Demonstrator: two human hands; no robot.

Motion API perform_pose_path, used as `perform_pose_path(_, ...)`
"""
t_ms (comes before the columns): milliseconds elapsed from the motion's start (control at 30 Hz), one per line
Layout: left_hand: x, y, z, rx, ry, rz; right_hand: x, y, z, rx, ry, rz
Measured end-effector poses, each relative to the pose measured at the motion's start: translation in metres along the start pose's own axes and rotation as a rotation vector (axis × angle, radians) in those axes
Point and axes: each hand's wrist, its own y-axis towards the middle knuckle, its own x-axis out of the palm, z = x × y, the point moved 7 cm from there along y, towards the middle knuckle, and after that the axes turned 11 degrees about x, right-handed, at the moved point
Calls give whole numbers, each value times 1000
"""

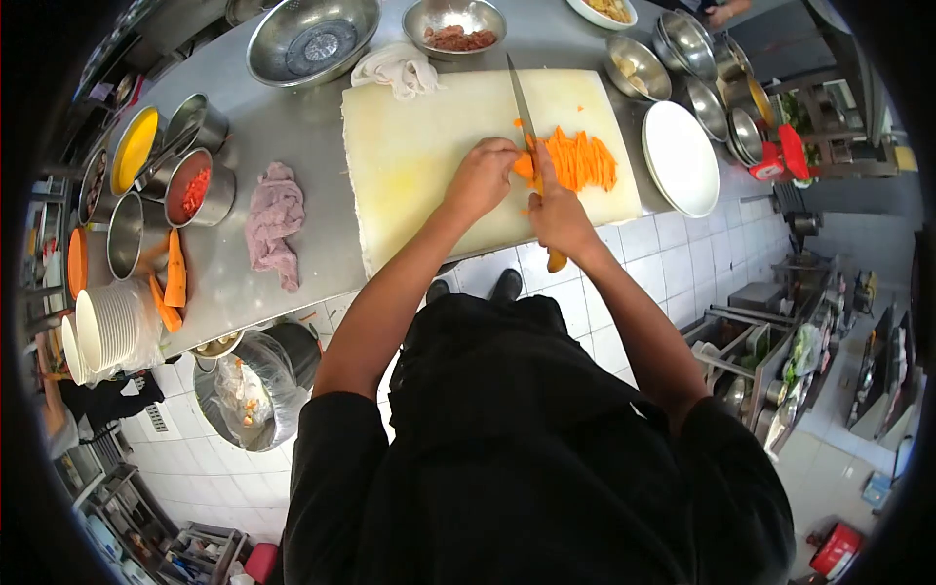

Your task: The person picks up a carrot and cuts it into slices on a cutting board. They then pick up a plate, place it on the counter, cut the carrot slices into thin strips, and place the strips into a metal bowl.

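Observation:
My right hand (pixel 563 216) is closed round the yellow-brown handle of a kitchen knife (pixel 521 97), with the index finger stretched along the blade. The blade points away from me over a pale cutting board (pixel 419 146). To its left, my left hand (pixel 483 175) has its fingers bent and pressed on a piece of carrot (pixel 525 166) beside the blade. On the right of the knife lies a row of thin carrot slices (pixel 585 161). A few small orange bits are scattered on the board.
A white cloth (pixel 397 70) touches the board's far edge; a pinkish cloth (pixel 274 224) lies left. Metal bowls (pixel 314 44) and white plates (pixel 681 161) surround the board. Whole carrots (pixel 175 271) lie near stacked white bowls (pixel 107 327). A lined bin (pixel 252 390) stands below. Another person's hand (pixel 720 15) shows far right.

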Motion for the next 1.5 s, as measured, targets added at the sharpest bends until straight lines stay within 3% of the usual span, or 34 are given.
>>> perform_pose_path(167,2,-3,0,-6,21,-13,-41,-20,-27,181,140,-215)
perform_pose_path(300,3,-4,-1,-16,-1,10,6,-1,2,-52,17,47)
perform_pose_path(433,2,-7,1,-39,2,7,-26,-9,-12,150,113,-209)
perform_pose_path(533,2,-6,-3,-23,8,33,-32,-23,-28,170,154,-228)
perform_pose_path(633,3,-9,1,-19,1,27,1,-4,-9,104,-9,-93)
perform_pose_path(767,2,-5,-2,-14,11,14,-33,-10,-19,162,145,-240)
perform_pose_path(867,0,-5,0,-21,6,27,-17,-12,-19,110,210,-191)
perform_pose_path(900,1,-6,1,-28,-1,29,6,6,2,7,6,-48)
perform_pose_path(1000,2,-7,-1,-38,1,34,-9,6,-3,9,148,-128)
perform_pose_path(1033,3,-10,4,-33,4,18,-24,-5,-15,142,129,-233)
perform_pose_path(1133,-1,-5,1,-29,4,22,-31,-12,-31,169,157,-240)
perform_pose_path(1233,1,-5,3,-36,-18,30,-2,4,-17,56,43,-105)
perform_pose_path(1367,0,-4,-1,-44,-4,20,-27,-3,-20,124,182,-222)
perform_pose_path(1467,1,-5,-1,-43,-4,23,-5,-2,-16,85,188,-166)
perform_pose_path(1500,2,-5,-1,-52,-8,24,15,14,4,-12,49,-16)
